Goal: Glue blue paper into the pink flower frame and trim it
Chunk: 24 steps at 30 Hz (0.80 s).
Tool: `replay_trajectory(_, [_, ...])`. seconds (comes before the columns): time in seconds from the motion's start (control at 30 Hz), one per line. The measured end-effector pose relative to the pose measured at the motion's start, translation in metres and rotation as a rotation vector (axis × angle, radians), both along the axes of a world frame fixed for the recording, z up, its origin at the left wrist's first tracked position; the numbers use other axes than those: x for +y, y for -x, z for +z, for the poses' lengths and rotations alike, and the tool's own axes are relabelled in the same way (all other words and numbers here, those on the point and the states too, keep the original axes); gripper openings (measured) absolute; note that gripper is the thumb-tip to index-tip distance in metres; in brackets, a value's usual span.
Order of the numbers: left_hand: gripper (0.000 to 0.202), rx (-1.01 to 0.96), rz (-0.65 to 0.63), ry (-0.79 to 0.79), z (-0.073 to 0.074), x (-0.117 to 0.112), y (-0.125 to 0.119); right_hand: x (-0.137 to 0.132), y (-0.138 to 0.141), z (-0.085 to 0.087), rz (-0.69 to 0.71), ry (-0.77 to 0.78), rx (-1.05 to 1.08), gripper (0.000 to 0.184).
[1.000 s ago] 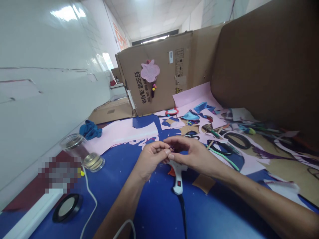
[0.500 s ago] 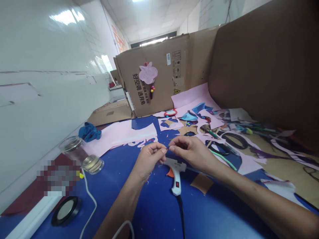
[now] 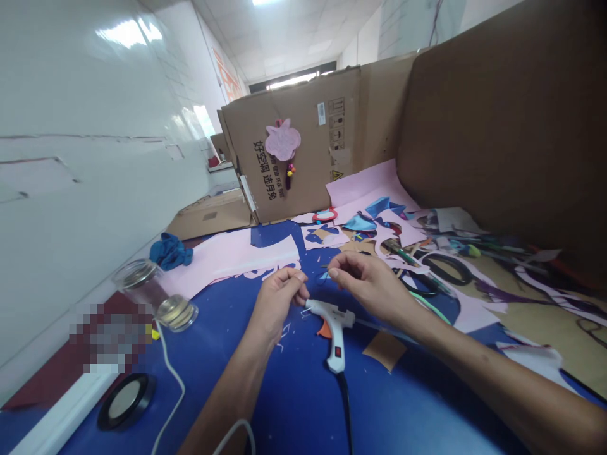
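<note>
The glue gun (image 3: 334,323) lies on the blue sheet (image 3: 303,404) just below and between the hands; its barrel runs nearly crosswise, and its nozzle points left, just beside the curled fingers of the left hand (image 3: 277,302); the left hand is the nearer to the nozzle, while the right hand (image 3: 372,284) sits above and beyond the barrel's rear end. The handle runs toward the wearer, and the black cord (image 3: 345,411) trails from its base down the sheet.

The left hand is loosely closed, fingers curled toward the thumb; I cannot tell whether it has hold of anything. The right hand is half closed, its thumb and forefinger pinched together on what looks like a thin dark strand (image 3: 324,268), which sticks out leftward from the fingertips, its long axis roughly crosswise, pointing toward the left hand; the hands are near but not touching.

An orange scrap (image 3: 325,330) pokes out from under the gun; a brown scrap (image 3: 385,351) lies to the right, and cut pink sheets (image 3: 227,265) spread beyond the hands.
</note>
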<state>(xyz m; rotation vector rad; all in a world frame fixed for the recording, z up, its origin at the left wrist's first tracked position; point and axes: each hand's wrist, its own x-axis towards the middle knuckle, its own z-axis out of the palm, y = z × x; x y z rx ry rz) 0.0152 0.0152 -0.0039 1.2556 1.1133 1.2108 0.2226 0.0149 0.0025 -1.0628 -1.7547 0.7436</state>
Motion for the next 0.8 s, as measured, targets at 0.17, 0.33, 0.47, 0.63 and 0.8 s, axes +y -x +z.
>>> replay_trajectory(0.17, [0.02, -0.016, 0.063, -0.021, -0.0005, 0.0021, -0.0001, 0.0003, -0.0004, 0.0006, 0.007, 0.007, 0.008, 0.016])
replay_trajectory(0.33, [0.04, 0.013, 0.032, -0.063, 0.0016, -0.0027, -0.0052, -0.0031, 0.0016, 0.0027, 0.047, 0.024, 0.028, 0.014])
replay_trajectory(0.47, [0.036, 0.097, -0.058, -0.03, 0.0007, -0.0059, -0.0078, -0.0058, 0.0035, 0.005, 0.074, 0.019, 0.031, 0.013])
replay_trajectory(0.63, [0.02, 0.076, -0.038, -0.014, -0.0012, -0.0034, -0.0045, -0.0045, 0.0021, 0.0047, 0.052, 0.012, 0.022, 0.012])
replay_trajectory(0.8, [0.019, -0.01, 0.009, -0.023, 0.0014, 0.0001, 0.0003, 0.0003, 0.0, 0.0011, 0.043, 0.02, 0.014, 0.012])
